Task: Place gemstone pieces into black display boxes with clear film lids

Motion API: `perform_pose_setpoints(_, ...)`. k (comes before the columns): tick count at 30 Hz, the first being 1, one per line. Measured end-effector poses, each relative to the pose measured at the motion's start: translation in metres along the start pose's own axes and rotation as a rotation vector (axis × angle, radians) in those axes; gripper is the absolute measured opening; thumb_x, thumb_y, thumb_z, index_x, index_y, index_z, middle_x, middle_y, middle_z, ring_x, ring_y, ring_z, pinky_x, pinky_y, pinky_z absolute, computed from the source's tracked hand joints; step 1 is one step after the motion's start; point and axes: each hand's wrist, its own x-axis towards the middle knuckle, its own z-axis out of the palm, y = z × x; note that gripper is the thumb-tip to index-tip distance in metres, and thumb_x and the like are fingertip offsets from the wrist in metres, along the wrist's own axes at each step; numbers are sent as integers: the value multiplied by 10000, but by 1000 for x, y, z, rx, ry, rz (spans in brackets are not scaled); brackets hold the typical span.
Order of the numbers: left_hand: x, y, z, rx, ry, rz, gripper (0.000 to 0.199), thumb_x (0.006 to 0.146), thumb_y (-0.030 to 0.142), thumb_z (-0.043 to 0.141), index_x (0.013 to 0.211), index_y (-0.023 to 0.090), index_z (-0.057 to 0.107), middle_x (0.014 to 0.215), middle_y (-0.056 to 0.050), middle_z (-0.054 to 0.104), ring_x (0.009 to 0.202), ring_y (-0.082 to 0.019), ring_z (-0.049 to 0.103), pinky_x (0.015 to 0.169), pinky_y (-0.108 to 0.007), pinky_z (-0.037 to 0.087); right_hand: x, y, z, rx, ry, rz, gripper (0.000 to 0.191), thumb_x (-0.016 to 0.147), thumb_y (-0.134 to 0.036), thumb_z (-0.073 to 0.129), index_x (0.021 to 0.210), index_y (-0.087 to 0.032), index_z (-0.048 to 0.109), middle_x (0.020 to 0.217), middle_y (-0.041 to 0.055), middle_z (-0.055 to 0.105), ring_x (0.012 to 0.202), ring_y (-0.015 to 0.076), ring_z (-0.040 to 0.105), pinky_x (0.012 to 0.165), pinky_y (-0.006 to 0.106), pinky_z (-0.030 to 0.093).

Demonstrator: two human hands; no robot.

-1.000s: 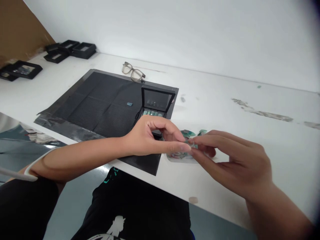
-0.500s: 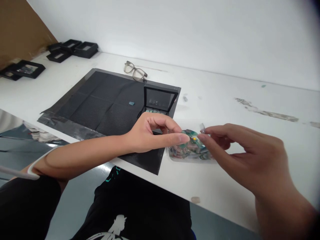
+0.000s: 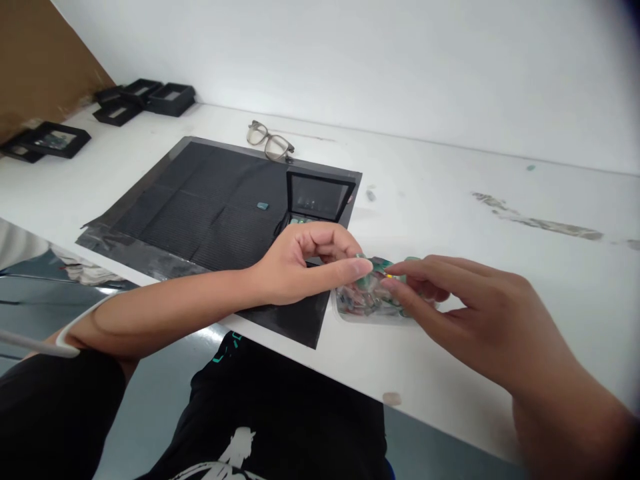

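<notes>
My left hand [image 3: 320, 263] is closed in a loose pinch, its thumb and index fingertip around a small greenish translucent piece [image 3: 361, 260]. Just to its right, my right hand [image 3: 465, 303] has thumb and index finger close together over a clear plastic tray [image 3: 367, 319]. Whatever lies between those right fingertips I cannot make out. The tray holds many small green, clear and reddish pieces [image 3: 367, 297] and a yellow spot. Partly hidden behind my left hand stands a small black case [image 3: 320, 197], its lid raised, with green pieces inside.
A black mat [image 3: 200, 193] carries one blue-green piece [image 3: 263, 206]. Eyeglasses [image 3: 270, 141] lie at its far edge. Several black frame-like boxes [image 3: 171, 99] sit at the far left. The white table [image 3: 440, 180] meets a wall at the back.
My right hand has moved left and slightly down, towards my left fingertips. The small clear piece that was at its fingertips no longer shows there. My left hand stays almost still.
</notes>
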Motion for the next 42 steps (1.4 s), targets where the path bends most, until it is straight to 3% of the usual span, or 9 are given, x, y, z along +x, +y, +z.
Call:
perform_pose_setpoints(4,-1,1,2,-29,-24,-39,171,930,299,690,864,157,618,683,-1,727,650,-78,708,655,-166,585,0,1,1,3,-20,-17,103,953,-329,642,962,-264,721,810,-25,740,634,142,636,491,272,449)
perform_pose_setpoints(9,-1,2,1,-29,-39,-29,135,934,271,689,884,155,642,721,-2,753,677,-65,716,675,-151,579,-1,3,2,-13,-24,-31,104,952,-338,651,974,-275,730,735,-41,711,544,113,592,477,261,428)
perform_pose_setpoints(16,0,9,1,-18,14,-2,271,914,374,710,761,157,654,632,16,725,585,-68,675,609,-179,576,-1,3,3,11,-60,-35,99,958,-340,649,988,-281,722,761,-37,714,570,113,606,492,252,446)
perform_pose_setpoints(22,0,23,-16,208,166,341,242,890,273,732,676,172,683,615,30,708,573,-65,643,581,-205,531,-3,5,1,-18,-68,-43,140,971,-366,616,1008,-286,724,786,-31,723,576,124,615,492,266,470)
perform_pose_setpoints(26,0,33,-34,260,286,470,282,839,387,779,655,208,663,587,50,663,538,-72,600,554,-232,500,-4,7,0,-36,-51,-53,166,981,-368,585,988,-278,723,782,-29,728,537,124,599,468,277,467)
perform_pose_setpoints(30,-3,42,-58,360,187,326,386,810,456,791,600,185,612,506,44,576,496,-67,531,506,-218,427,-5,7,-2,-52,-40,-56,186,987,-371,566,977,-269,721,811,-13,747,548,136,613,474,292,477)
perform_pose_setpoints(33,-8,43,-77,537,18,10,355,865,436,731,655,160,652,520,31,560,494,-57,482,496,-207,366,-5,7,-3,-63,-52,-59,196,995,-373,549,988,-272,717,817,-12,749,555,139,617,473,292,476)
perform_pose_setpoints(36,-10,37,-91,813,-59,-269,367,922,483,628,785,151,704,621,12,600,552,-65,495,522,-204,347,-6,8,-3,-68,-63,-70,195,996,-366,546,1015,-274,717,822,-12,748,560,139,622,470,288,473)
perform_pose_setpoints(42,-8,29,-95,1142,-113,-393,452,958,566,497,903,176,721,753,-5,676,642,-99,548,572,-217,346,-5,11,-3,-68,-69,-74,174,975,-367,580,1017,-283,725,828,-14,755,542,136,624,455,278,479)
